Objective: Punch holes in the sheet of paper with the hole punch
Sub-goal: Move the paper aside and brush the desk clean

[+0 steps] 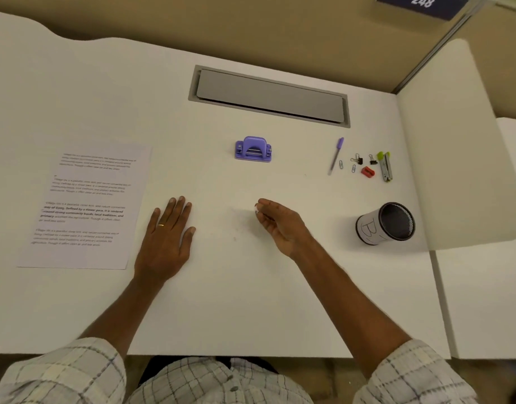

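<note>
Two empty hands (pixel 221 228), one sheet of paper (pixel 84 205), one hole punch (pixel 253 149).

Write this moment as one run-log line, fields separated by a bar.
left hand flat on desk, empty | right hand fingers curled, beside nothing | hole punch untouched | paper unpunched

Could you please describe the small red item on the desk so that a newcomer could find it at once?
Start at the black mesh pen cup on the desk's right side and look beyond it to the cluster of small stationery. The red sharpener lies between the paper clips and the green-tipped stapler. It is the cluster's only red thing.
</note>
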{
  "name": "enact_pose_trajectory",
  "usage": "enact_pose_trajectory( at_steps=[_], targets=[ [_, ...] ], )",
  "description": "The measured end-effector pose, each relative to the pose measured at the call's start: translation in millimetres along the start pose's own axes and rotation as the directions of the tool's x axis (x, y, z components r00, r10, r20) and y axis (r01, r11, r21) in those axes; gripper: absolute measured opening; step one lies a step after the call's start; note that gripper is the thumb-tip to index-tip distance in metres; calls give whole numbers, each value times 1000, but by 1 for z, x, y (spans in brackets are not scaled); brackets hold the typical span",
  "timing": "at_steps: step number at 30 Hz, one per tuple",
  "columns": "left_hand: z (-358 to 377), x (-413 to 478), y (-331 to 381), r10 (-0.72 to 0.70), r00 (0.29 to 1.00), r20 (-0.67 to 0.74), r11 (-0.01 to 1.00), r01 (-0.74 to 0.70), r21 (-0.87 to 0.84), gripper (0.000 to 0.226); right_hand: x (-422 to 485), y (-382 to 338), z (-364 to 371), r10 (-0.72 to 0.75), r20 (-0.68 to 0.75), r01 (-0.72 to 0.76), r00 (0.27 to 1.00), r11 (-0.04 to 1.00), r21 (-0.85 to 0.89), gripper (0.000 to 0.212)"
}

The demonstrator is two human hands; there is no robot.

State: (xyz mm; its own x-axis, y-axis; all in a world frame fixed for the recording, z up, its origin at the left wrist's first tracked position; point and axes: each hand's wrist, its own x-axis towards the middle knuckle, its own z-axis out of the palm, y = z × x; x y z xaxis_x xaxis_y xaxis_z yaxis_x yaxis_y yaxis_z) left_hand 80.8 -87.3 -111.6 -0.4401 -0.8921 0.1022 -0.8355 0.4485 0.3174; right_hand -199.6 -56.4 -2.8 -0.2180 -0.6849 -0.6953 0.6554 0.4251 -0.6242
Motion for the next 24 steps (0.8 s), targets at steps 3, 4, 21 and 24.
enact_pose_trajectory(
  at_steps=[3,4,21,24],
  targets=[
    [1,1,-1,-2,1000,11,1000,2,-13,61,-23,-22,-25,24,-14,-22,1000,987,156,16],
    [1,1,-2,-3,1000,18,1000,3,-13,62,-31,-31,-35,15,-26,-10,1000,982,189,16],
    [-4,0,2,-16,1000,26,1000,17,-13,65,-91,-145,-204,-579,-330,348,746,761,-548,22],
    [-3,0,1,-7,1000,18,1000,7,0,65,-83,-142,-203,-653,-321,273,686,640,-719,17]
  ],
)
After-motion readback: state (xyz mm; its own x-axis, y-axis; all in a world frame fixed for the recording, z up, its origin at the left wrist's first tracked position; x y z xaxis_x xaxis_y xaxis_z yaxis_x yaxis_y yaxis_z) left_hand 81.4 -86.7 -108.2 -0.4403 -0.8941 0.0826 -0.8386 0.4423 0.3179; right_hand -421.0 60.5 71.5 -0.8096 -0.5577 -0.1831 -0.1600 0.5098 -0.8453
